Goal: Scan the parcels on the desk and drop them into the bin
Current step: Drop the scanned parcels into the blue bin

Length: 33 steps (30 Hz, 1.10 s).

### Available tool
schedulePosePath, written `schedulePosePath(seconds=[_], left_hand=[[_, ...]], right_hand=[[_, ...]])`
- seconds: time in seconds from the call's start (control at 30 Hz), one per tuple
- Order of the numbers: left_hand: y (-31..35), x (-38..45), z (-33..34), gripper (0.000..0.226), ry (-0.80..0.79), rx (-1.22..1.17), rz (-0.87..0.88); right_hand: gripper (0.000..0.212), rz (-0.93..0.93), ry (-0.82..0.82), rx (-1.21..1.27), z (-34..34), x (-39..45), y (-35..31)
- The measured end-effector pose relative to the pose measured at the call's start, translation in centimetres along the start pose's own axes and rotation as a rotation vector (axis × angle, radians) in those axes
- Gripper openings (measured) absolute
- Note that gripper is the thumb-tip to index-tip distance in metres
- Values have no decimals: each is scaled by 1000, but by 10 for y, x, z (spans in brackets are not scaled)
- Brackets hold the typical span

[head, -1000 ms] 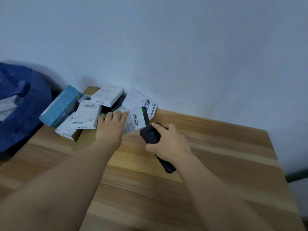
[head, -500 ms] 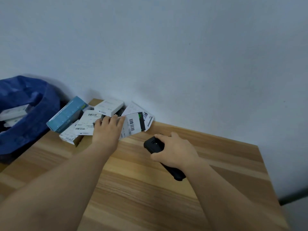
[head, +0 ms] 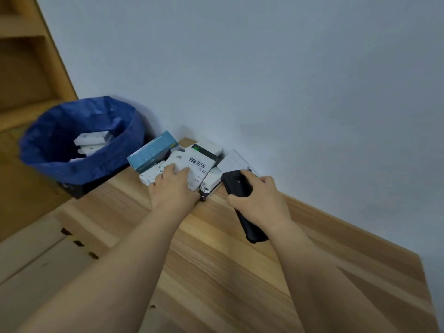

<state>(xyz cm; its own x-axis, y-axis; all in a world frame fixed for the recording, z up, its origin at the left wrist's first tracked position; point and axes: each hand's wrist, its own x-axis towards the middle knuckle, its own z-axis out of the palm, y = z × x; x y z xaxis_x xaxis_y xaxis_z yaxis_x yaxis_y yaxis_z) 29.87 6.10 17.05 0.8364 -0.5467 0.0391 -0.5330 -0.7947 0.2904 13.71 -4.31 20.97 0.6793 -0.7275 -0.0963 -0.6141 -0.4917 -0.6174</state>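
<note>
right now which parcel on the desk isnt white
The teal box at the pile's left end, nearest the bin. The other parcels showing are white or carry white labels.

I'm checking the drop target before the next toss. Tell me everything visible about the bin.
The bin stands on the floor just off the desk's far left corner. A crinkled blue bag lines it and folds over the rim, with a dark base showing below. Its mouth is open and several white parcels lie inside. Neither hand touches it.

wooden desk [head: 240, 272] | parcels [head: 177, 162] piled at far corner, by wall
</note>
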Motion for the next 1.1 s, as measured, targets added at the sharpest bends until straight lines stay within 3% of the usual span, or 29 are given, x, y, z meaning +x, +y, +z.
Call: schedulePosePath(seconds=[0.23, 0.53, 0.73, 1.1], left_hand=[[-93, -41, -46, 62, 132, -117, -294], [-313, -83, -146, 54, 350, -18, -573], [-430, -107, -195, 54, 436, -73, -726], [-563, -68, -206, 55, 415, -52, -879]], right_hand=[[74, -94, -1, 81, 70, 8, -101], [78, -233, -123, 243, 225, -29, -282], [77, -343, -189, 285, 309, -53, -372], [79, -441, -328, 229, 434, -24, -492]])
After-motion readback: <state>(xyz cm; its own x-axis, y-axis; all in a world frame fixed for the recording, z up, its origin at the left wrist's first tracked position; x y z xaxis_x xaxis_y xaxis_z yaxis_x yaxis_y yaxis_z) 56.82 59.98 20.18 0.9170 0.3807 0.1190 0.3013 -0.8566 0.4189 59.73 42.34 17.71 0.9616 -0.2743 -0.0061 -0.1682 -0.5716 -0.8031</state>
